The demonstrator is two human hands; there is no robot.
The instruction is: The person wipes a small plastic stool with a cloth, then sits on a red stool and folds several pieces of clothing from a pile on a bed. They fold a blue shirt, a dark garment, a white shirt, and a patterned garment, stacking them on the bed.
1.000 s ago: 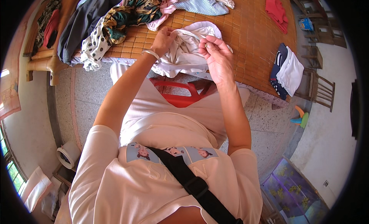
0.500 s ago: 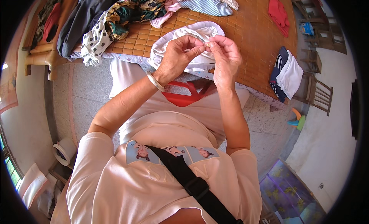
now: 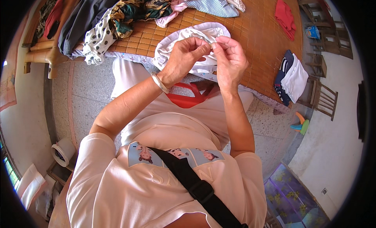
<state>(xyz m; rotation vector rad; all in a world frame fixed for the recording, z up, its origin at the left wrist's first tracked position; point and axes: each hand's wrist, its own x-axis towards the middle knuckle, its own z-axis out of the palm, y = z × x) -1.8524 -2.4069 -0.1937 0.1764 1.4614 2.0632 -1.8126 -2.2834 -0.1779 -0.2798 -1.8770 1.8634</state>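
Note:
My left hand [image 3: 185,57] and my right hand [image 3: 229,59] meet fingertip to fingertip in front of me, both pinched closed. Something tiny sits between the fingertips, too small to name. Just beyond and beneath them lies a white cloth piece with a pale lilac border [image 3: 214,28], bunched on the near edge of the bed's brown tiled mat [image 3: 250,30]; my hands partly cover it. A pale bangle [image 3: 159,83] circles my left wrist. Below the hands, a red plastic thing with an opening [image 3: 184,101] shows between my knees.
Heaped clothes lie at the far left: a polka-dot garment [image 3: 98,42], dark trousers [image 3: 76,26] and a blue-striped piece [image 3: 211,4]. A red cloth [image 3: 285,18] and a folded white garment [image 3: 294,79] are on the right side. Beyond stands a wooden chair [image 3: 325,98].
Both hands stay pinched together in nearly the same place, with a slight shift of the fingers. The whole view has shifted slightly.

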